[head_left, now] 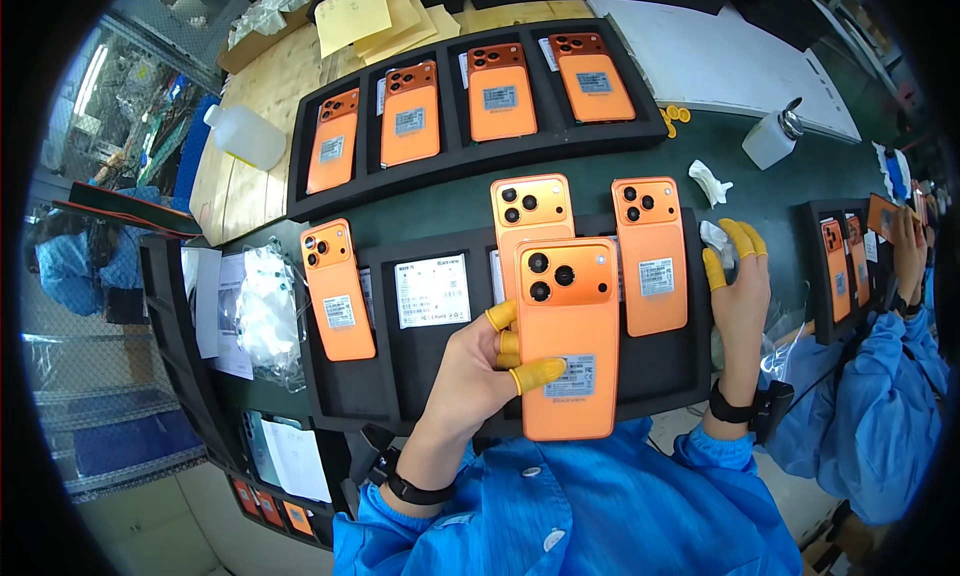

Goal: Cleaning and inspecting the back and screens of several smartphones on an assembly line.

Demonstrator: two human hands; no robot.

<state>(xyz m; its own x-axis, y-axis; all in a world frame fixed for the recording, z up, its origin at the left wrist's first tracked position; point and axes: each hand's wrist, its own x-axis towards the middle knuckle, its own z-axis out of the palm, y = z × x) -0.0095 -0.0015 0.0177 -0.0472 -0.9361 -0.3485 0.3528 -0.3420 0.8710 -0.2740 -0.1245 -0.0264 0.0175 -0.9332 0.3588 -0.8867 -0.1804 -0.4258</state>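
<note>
An orange phone [566,326], just off centre toward four o'clock, is gripped at its left edge by the left hand's [470,371] yellow-capped fingers [538,375]. Between two and three o'clock, the right hand's [742,294] fingers part around a crumpled white wipe [715,238]; whether they grip it, I cannot tell. At eleven o'clock, a black tray [480,164] holds four phones [503,101].

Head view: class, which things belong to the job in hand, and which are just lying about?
Probably part of the job:
held phone, in the left hand
white wipe, at the right hand
near tray
far tray

Probably just lying about:
yellow notes
white bottle
plastic bags
</note>
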